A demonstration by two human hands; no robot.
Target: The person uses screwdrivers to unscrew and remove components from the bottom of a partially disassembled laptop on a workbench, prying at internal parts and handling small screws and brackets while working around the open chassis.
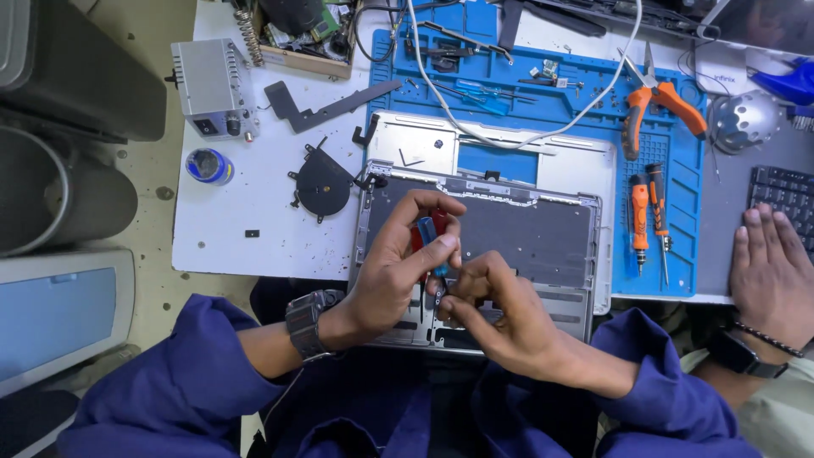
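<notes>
An opened grey laptop chassis [543, 233] lies in front of me at the table's near edge, its dark inner side up. My left hand [394, 267] is closed around a small red and blue screwdriver [434, 242] held upright over the chassis. My right hand [500, 314] pinches the lower end of the same screwdriver against the chassis, fingertips touching those of the left hand. A dark watch sits on my left wrist. Both forearms wear blue sleeves.
A blue work mat [678, 187] carries orange pliers [657, 102] and two orange screwdrivers [649, 216]. A black fan [322, 182], a tape roll [208, 165] and a grey box unit [212, 85] lie on the white table. Another person's hand [772, 276] rests by a keyboard [784, 195].
</notes>
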